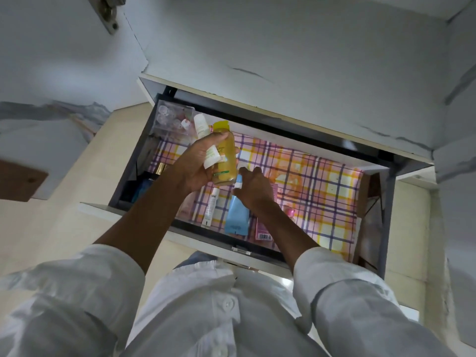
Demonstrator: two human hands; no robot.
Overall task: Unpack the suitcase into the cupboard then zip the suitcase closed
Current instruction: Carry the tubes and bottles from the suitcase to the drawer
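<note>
An open cupboard drawer [381, 228] lined with pink, yellow and purple checked paper lies below me. My left hand [198, 163] grips a yellow bottle [226, 161] together with a white tube [206, 140] above the drawer. My right hand [253, 188] is just right of the bottle, fingers curled over the cap end of a light blue tube [237, 215] that lies in the drawer. Whether it actually pinches the tube I cannot tell. A small white tube [211, 204] and a pink box with a barcode [264, 231] lie beside the blue tube. The suitcase is out of view.
A clear plastic organiser [173, 119] stands in the drawer's far left corner. Dark blue and gold-capped bottles [152, 179] fill the left side. A small pink item [291, 211] lies mid-drawer. A marbled white shelf [309, 73] overhangs the drawer's back. A brown board [18, 181] sits far left.
</note>
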